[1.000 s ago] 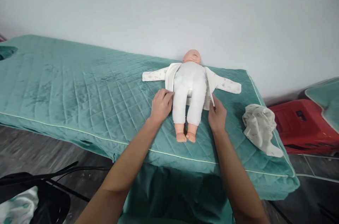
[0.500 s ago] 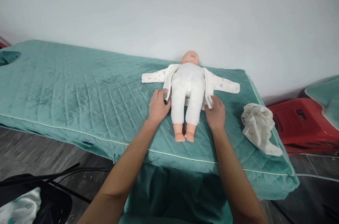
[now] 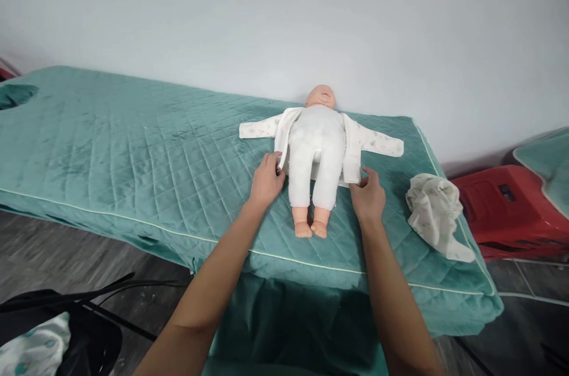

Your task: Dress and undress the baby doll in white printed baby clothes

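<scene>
Cloth at the right front of the white shirt point(image 3: 352, 153) now lies flatter and straighter, where half a second earlier it curled in at the hem; the right hand point(image 3: 368, 195) sits slightly further outward. The left hand point(image 3: 267, 180) shows little change. Both forearms reach forward, the hands well apart, one on each side of the doll point(image 3: 317, 130). Left fingers and thumb are at the lower edge of the left front; right fingertips touch the right hem corner, fingers bent. Whether either hand pinches the cloth cannot be told. The doll lies on its back upon the opened shirt, on the green quilted cover point(image 3: 178, 156), feet towards the person.
</scene>
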Motion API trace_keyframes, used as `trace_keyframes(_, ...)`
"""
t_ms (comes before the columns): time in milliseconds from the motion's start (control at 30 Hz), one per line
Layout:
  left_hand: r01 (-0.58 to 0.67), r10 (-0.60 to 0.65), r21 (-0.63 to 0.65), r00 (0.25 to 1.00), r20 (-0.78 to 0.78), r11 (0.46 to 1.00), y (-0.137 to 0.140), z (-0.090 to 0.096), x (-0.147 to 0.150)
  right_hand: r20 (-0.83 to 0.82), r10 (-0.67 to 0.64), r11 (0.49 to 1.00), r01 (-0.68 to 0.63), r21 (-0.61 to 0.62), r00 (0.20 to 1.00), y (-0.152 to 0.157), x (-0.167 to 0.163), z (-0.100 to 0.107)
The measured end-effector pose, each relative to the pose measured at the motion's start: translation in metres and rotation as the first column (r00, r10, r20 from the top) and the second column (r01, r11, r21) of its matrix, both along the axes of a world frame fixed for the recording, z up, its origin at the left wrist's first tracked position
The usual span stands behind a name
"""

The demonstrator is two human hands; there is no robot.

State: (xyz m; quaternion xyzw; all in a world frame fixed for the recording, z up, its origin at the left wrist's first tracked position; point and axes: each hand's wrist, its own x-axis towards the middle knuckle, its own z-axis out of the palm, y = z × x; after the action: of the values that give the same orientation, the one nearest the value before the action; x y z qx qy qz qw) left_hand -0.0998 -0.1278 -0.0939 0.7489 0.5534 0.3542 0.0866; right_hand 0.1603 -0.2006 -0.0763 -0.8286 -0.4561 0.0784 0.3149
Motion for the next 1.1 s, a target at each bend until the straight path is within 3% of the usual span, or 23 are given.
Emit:
trace_keyframes(267,0.071,-0.071,0.015,0.997,0.001,0.997,-0.003,0.002,-0.001,0.062,0.067,0.997,-0.064,-0.048,0.996,-0.003,-0.003,0.003)
trace_keyframes(433,0.037,-0.035,-0.018,0.996,0.084,0.999,-0.007,0.006,-0.003,0.083,0.222,0.973,-0.226,0.047,0.971,-0.031,0.003,-0.004)
trace_keyframes(567,0.026,-0.024,-0.009,0.984,0.179,1.0,-0.014,0.008,-0.01,0.304,0.276,0.935,-0.328,0.136,0.912,-0.064,0.041,0.007)
trace_keyframes(700,0.025,-0.031,0.026,0.97,0.243,0.999,-0.028,0.015,-0.012,0.544,0.107,0.981,-0.178,0.08,0.832,-0.077,0.105,0.039)
trace_keyframes(767,0.035,-0.044,0.04,0.96,0.275,0.999,-0.037,0.023,-0.008,0.482,0.033,0.998,0.0,-0.067,0.876,-0.075,0.134,0.052)
trace_keyframes(800,0.044,-0.054,0.041,0.955,0.292,0.998,-0.041,0.028,-0.005,0.407,0.028,0.981,0.053,-0.186,0.913,-0.072,0.145,0.056)
trace_keyframes(867,0.075,-0.08,0.029,0.94,0.332,0.997,-0.051,0.04,0.004,0.274,0.042,0.935,0.059,-0.349,0.961,-0.068,0.157,0.065)
trace_keyframes(900,0.107,-0.104,0.012,0.93,0.353,0.994,-0.055,0.046,0.01,0.229,0.058,0.934,0.028,-0.357,0.972,-0.066,0.158,0.07)
trace_keyframes(1000,0.31,-0.242,-0.091,0.868,0.433,0.946,-0.067,0.068,0.032,0.086,0.172,0.979,-0.161,-0.126,0.981,-0.066,0.138,0.095)
trace_keyframes(1033,0.406,-0.303,-0.134,0.83,0.469,0.904,-0.071,0.076,0.039,-0.005,0.247,0.969,-0.247,-0.019,0.969,-0.068,0.126,0.106)
trace_keyframes(1100,0.596,-0.42,-0.192,0.725,0.546,0.78,-0.08,0.094,0.052,-0.224,0.427,0.902,-0.393,0.18,0.876,-0.071,0.097,0.131)
